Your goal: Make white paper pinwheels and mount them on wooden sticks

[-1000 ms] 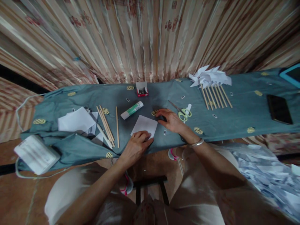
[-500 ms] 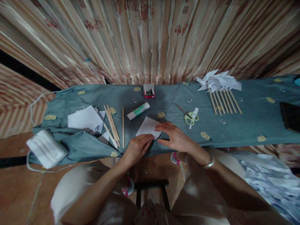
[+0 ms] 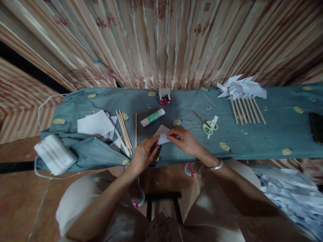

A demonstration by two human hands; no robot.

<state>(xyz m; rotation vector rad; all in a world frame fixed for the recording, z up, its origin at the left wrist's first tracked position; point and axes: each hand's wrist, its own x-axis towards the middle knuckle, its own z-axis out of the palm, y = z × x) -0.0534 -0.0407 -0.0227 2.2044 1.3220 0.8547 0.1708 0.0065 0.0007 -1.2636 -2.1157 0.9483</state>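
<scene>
Between my two hands a small sheet of white paper [image 3: 163, 133] is folded over on the cloth, its peak pointing away from me. My left hand [image 3: 143, 153] grips its left corner with thumb and fingers. My right hand [image 3: 183, 140] pinches the right side, with fingertips on the upper layer. Just beyond the paper lies a green and white glue stick [image 3: 152, 117]. A single wooden stick [image 3: 136, 129] rests left of it. Scissors [image 3: 207, 125] with light green handles lie to the right, across a white paper strip.
Finished paper pinwheels [image 3: 242, 89] on sticks lie at the back right. A small red box [image 3: 165, 99] of dark metal bits stands at the back. Stacked white paper [image 3: 94, 123], several sticks [image 3: 123, 129] and a white box-shaped device [image 3: 55, 154] with a cable are on the left.
The paper's near part has been folded up toward its far corner. My left hand has shifted to its left corner, my right to its right side. The view has moved slightly left.
</scene>
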